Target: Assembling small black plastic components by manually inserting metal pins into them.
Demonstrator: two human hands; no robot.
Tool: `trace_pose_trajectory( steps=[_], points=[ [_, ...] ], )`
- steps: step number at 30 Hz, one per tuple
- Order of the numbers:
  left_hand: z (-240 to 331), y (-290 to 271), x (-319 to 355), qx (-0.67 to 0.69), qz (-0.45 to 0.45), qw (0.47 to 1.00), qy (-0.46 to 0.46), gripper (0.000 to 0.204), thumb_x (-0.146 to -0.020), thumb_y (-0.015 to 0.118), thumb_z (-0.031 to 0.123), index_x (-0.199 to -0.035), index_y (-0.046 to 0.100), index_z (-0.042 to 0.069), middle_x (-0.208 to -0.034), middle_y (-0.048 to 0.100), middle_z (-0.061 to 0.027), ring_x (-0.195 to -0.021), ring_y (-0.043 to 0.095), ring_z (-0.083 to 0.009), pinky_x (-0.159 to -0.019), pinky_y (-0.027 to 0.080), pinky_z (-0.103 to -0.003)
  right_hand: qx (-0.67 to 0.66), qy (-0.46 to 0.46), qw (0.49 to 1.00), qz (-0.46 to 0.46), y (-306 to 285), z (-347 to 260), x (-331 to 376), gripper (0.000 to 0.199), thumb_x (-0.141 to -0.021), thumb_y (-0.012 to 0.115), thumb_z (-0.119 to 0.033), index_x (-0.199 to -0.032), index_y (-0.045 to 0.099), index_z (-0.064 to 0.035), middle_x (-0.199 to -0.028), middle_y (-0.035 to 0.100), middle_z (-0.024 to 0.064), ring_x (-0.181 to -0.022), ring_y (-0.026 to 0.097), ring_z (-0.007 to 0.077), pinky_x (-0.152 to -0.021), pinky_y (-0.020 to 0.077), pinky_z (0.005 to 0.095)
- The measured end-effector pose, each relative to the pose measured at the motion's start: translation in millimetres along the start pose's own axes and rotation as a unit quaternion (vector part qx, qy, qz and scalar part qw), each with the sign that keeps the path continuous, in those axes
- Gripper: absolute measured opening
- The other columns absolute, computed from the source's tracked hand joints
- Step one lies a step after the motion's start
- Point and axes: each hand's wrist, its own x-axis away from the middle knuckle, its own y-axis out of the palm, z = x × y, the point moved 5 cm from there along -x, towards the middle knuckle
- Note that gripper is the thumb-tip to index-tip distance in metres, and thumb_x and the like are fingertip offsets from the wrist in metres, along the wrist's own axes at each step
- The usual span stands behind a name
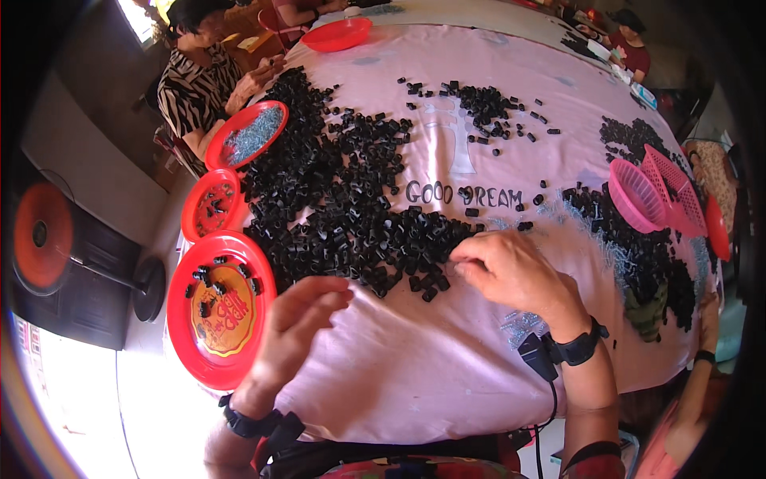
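My right hand [511, 271] is at the near right edge of a big heap of small black plastic parts [343, 215]. Its thumb and bent fingers are drawn together in a pinch; whatever is between the tips is hidden. To the left, my left hand [299, 319] hovers over the cloth just short of the heap, fingers loosely stretched and slightly blurred, with nothing visible in them. Beside it lies a red plate [182, 319] with several black parts on its patterned middle. Black bands sit on both my wrists.
Along the left edge stand a red bowl [191, 211] with a few parts and a red plate [279, 132] of bluish screw-like pieces. Pink baskets [634, 195] rest among more parts on the right. Other people [199, 80] sit around the cloth-covered table [375, 375]. A fan [44, 239] stands left.
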Motion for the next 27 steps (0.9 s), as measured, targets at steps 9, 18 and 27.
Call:
trace_pose_trajectory(
  steps=[9, 18, 27],
  points=[
    [7.2, 110.2, -30.1, -0.455, -0.124, 0.82, 0.325, 0.053, -0.092, 0.073, 0.012, -0.143, 0.06, 0.007, -0.156, 0.049, -0.0201, -0.144, 0.046, -0.0439, -0.112, 0.04, -0.054, 0.187, 0.135, 0.971, -0.061, -43.1, 26.8, 14.9, 0.017, -0.083, 0.068, -0.018, -0.077, 0.074, -0.0027, -0.076, 0.069, 0.0221, -0.076, 0.07, 0.0407, -0.07, 0.0546, 0.0482],
    [22.9, 177.3, -39.4, -0.366, -0.103, 0.84, 0.388, 0.029, -0.082, 0.075, 0.01, -0.111, 0.076, 0.011, -0.112, 0.067, -0.012, -0.108, 0.061, -0.0313, -0.091, 0.046, -0.045, 0.156, 0.114, 0.981, 0.016, -56.8, 21.6, 8.3, 0.019, -0.088, 0.07, -0.019, -0.089, 0.075, -0.0009, -0.071, 0.067, 0.0189, -0.063, 0.067, 0.0362, -0.063, 0.051, 0.0409],
    [9.4, 193.2, -48.2, -0.381, -0.124, 0.839, 0.368, 0.015, -0.082, 0.071, 0.005, -0.097, 0.07, 0.003, -0.103, 0.063, -0.0127, -0.095, 0.059, -0.0346, -0.088, 0.051, -0.043, 0.11, 0.107, 0.988, -0.008, -53.6, 6.6, 7.0, 0.017, -0.087, 0.069, -0.018, -0.085, 0.075, -0.0015, -0.075, 0.069, 0.0214, -0.07, 0.069, 0.0399, -0.067, 0.0535, 0.045]
  ],
)
